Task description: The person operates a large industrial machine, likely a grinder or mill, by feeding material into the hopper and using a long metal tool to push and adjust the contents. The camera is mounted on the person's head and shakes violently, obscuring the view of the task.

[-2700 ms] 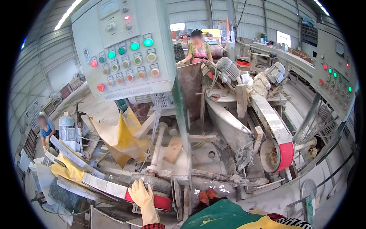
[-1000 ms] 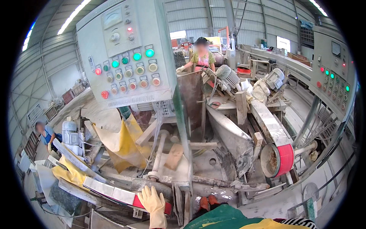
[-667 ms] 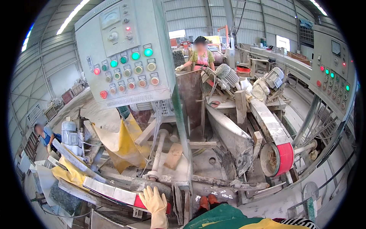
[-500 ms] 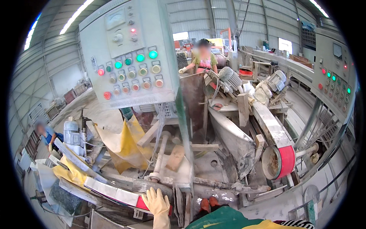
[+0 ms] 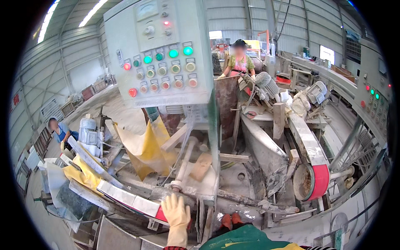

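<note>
My left hand (image 5: 176,214), in a pale yellow rubber glove, reaches up from the lower edge with its fingers spread. It is over the end of a red belt (image 5: 161,213) on a narrow conveyor; whether it touches the belt I cannot tell. Right behind the belt's red part, a row of pale rectangular tiles (image 5: 125,197) lies along the conveyor to the left. My right hand is out of view. At the bottom, my green apron (image 5: 243,238) and reddish-brown shoes (image 5: 231,220) show.
A grey control cabinet (image 5: 162,93) with lit buttons hangs ahead. To the right, another conveyor carries tiles (image 5: 302,135) towards a red-belted roller (image 5: 320,182). A co-worker (image 5: 241,62) stands beyond the machine; another person (image 5: 62,131) is far left. Yellow sheeting (image 5: 148,146) drapes over the frame.
The view has turned somewhat left, so the scene sits further right. My left hand remains spread by the red belt, and more of its cuff shows. The co-worker's arm has come down.
</note>
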`<state>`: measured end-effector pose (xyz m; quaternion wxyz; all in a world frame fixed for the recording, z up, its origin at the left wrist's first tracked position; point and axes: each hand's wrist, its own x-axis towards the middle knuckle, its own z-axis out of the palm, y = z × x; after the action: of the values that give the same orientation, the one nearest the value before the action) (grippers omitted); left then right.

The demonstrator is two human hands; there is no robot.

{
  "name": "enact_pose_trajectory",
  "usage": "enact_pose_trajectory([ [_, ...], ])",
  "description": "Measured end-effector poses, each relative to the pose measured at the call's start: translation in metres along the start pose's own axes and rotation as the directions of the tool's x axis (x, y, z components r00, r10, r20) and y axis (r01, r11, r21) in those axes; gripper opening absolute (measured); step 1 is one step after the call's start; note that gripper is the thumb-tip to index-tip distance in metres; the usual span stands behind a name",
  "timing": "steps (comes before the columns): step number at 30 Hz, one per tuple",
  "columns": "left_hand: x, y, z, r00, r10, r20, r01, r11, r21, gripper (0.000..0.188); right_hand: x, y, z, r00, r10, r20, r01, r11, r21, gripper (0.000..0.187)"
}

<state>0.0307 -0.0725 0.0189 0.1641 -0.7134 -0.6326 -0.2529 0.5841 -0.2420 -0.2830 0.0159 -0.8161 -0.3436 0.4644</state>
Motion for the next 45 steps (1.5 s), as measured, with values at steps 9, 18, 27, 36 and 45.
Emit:
enact_pose_trajectory([
  [9, 0.029, -0.072, 0.007, 0.940, -0.333, 0.069, 0.319, 0.934, 0.159, 0.052, -0.009, 0.017, 0.006, 0.998, 0.001, -0.059, 0.001, 1.000, 0.028, 0.052],
  [18, 0.030, -0.049, 0.000, 0.990, -0.143, 0.012, 0.140, 0.982, 0.126, 0.036, -0.014, -0.094, -0.023, 0.740, -0.205, -0.641, 0.408, 0.894, 0.185, 0.044],
  [27, 0.033, -0.044, 0.000, 0.987, 0.163, -0.008, -0.163, 0.987, -0.017, 0.026, -0.207, -0.512, 0.017, 0.200, -0.978, -0.051, 0.975, 0.194, 0.110, 0.056],
  [36, -0.001, -0.059, 0.057, 0.907, 0.021, 0.421, -0.110, 0.976, 0.186, 0.067, -0.289, -0.581, 0.187, 0.012, -1.000, 0.013, 0.953, 0.008, -0.304, 0.060],
  [45, -0.039, -0.074, 0.107, 0.742, 0.314, 0.593, -0.575, -0.157, 0.803, 0.074, -0.323, -0.592, 0.170, 0.313, -0.889, 0.335, 0.909, 0.178, -0.376, 0.085],
])
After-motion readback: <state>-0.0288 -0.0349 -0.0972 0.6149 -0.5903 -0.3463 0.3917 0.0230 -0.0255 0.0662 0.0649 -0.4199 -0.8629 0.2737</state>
